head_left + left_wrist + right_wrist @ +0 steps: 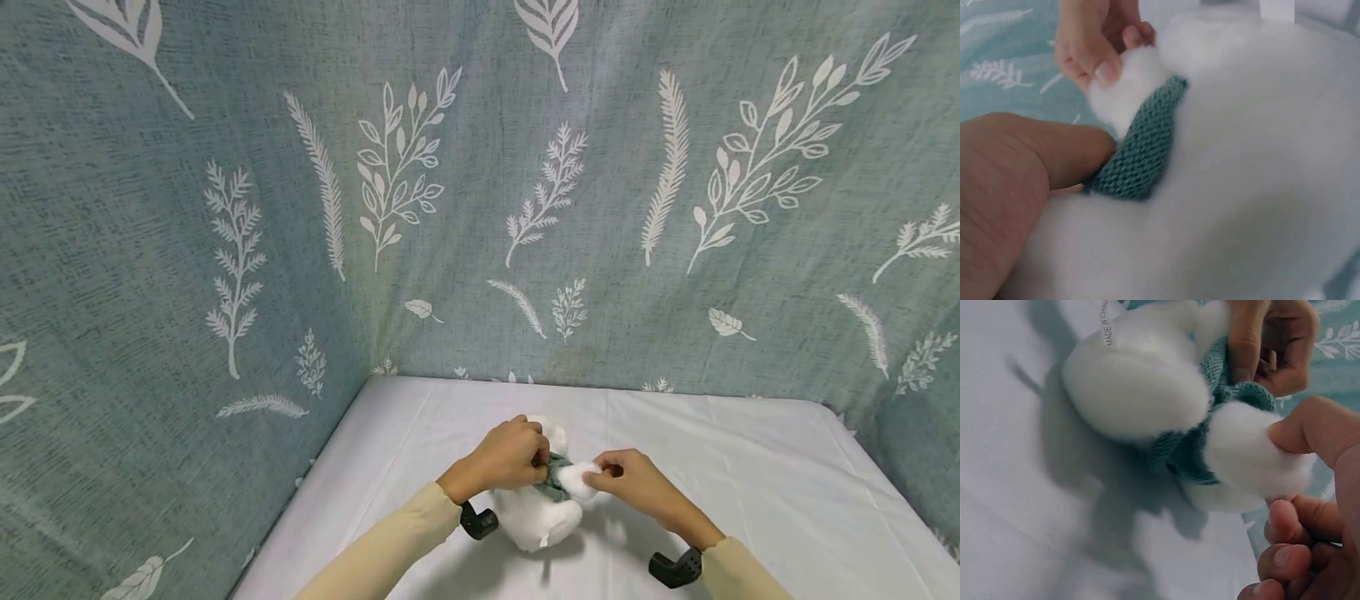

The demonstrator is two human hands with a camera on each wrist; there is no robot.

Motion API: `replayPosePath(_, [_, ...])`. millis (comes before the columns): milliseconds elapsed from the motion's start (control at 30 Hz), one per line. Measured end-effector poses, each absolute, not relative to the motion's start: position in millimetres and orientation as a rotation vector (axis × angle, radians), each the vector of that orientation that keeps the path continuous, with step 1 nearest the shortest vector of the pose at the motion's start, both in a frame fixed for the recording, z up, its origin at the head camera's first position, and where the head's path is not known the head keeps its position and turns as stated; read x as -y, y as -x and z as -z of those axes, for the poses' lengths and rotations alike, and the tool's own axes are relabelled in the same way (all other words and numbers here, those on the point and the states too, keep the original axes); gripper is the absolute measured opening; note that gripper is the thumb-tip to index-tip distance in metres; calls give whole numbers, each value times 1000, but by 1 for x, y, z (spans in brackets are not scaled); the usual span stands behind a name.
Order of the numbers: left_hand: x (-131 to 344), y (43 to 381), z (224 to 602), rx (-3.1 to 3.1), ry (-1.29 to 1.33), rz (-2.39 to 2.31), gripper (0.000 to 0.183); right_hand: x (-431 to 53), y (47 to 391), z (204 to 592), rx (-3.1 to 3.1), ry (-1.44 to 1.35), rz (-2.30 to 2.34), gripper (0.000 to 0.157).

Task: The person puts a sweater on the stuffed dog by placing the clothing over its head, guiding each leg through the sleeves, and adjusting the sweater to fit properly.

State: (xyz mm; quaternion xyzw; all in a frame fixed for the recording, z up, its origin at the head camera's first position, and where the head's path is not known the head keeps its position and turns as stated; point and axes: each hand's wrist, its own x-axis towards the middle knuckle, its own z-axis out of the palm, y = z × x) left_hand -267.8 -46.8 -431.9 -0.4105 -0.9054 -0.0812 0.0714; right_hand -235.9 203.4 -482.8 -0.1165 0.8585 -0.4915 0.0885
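A white plush toy (pixel 534 517) is held over the white table, with a green knitted garment (pixel 556 477) bunched around part of it. My left hand (pixel 512 454) grips the knit; in the left wrist view its thumb (pixel 1041 156) presses at the edge of the green fabric (pixel 1141 150). With thumb and fingers, my right hand (pixel 637 485) pinches a rounded white limb (pixel 1250 450) that comes out of the garment (pixel 1188 456). The toy's face is not visible, and my left fingertips are partly hidden by the knit.
A white cloth (pixel 750 467) covers the table. Blue-green curtains (pixel 480 317) with white leaf prints hang behind it and along the left and right sides. A printed white label (pixel 1107 325) sticks out from the toy's body.
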Motion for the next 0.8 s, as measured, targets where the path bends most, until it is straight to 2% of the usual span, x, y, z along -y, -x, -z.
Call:
replayPosePath(300, [41, 263, 433, 2699, 1220, 351, 5, -203, 234, 476, -2564, 370, 1403, 31])
replayPosePath(533, [44, 262, 430, 2653, 1254, 643, 12, -207, 229, 478, -2542, 350, 1373, 28])
replayPosePath(800, [53, 265, 434, 2649, 1251, 726, 21, -216, 229, 487, -2549, 356, 1335, 24])
